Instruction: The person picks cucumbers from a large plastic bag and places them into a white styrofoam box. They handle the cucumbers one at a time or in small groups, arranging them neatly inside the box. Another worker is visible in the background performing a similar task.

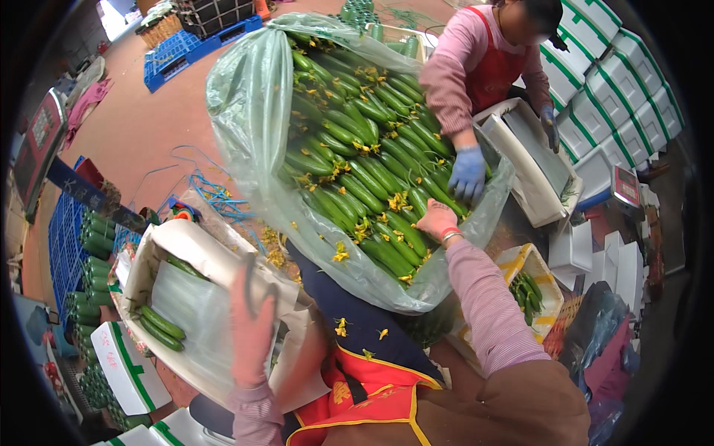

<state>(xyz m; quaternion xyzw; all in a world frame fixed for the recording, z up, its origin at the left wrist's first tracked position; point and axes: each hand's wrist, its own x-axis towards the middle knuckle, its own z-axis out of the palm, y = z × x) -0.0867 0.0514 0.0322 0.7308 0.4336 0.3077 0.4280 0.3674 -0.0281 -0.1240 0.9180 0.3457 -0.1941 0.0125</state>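
Note:
My right hand (439, 220) rests on the near right part of a heap of green cucumbers (362, 181) with yellow blossoms. Its fingertips touch a cucumber (418, 202), but whether they grip it is unclear. A large pale green plastic bag (240, 111) surrounds the heap, its mouth spread wide. My left hand (254, 329), blurred and in a pink glove with grey fingertips, hovers with fingers apart over a paper-lined box (136, 262). Clear plastic film (195, 312) covers most of this box. Two cucumbers (162, 329) lie at its left side and another (187, 266) at its far end.
Opposite, a co-worker's blue-gloved hand (467, 174) touches the heap; their other gloved hand (549, 128) is by a second lined box (521, 161). A foam box (549, 279) with small cucumbers stands right. Scales (39, 150) are at left, stacked white boxes (608, 100) far right.

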